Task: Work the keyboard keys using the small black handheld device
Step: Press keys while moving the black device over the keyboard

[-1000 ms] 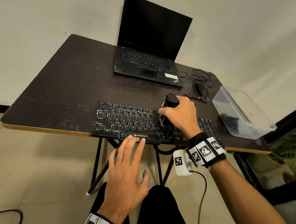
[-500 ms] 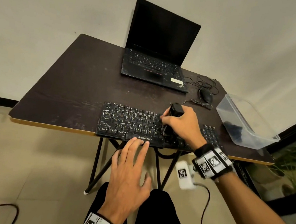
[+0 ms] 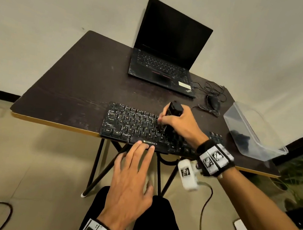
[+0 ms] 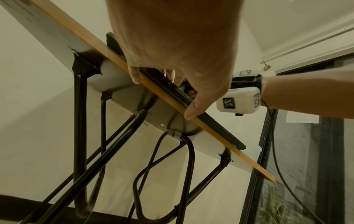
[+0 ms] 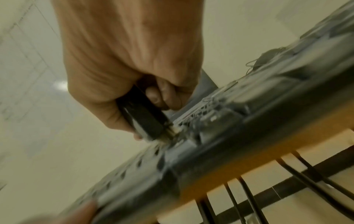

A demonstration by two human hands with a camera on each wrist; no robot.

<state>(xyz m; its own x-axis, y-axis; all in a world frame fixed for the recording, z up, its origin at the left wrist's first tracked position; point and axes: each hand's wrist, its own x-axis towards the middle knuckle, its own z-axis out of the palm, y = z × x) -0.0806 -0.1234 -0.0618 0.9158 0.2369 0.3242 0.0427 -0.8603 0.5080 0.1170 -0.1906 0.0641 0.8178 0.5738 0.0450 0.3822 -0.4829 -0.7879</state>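
Note:
A black keyboard (image 3: 135, 126) lies along the near edge of the dark table (image 3: 77, 85). My right hand (image 3: 179, 125) grips the small black handheld device (image 3: 173, 113) upright, its lower end down on the keys right of the keyboard's middle. The right wrist view shows the device (image 5: 145, 116) with its tip touching the blurred keys (image 5: 220, 119). My left hand (image 3: 133, 172) reaches from below with straight fingers, its fingertips (image 3: 142, 145) resting on the keyboard's front edge by the space bar. In the left wrist view the left hand (image 4: 178, 50) lies against the table edge (image 4: 172, 103).
A shut-off black laptop (image 3: 166, 53) stands open at the back of the table. A black mouse (image 3: 214, 102) with a tangled cable lies right of it. A clear plastic tub (image 3: 250, 131) with dark contents sits at the right edge. Black metal legs (image 4: 80, 136) run under the table.
The view has shifted, so the table sits further right in frame. My right hand with the device has stayed on the same key area; the left hand has kept its place at the front edge.

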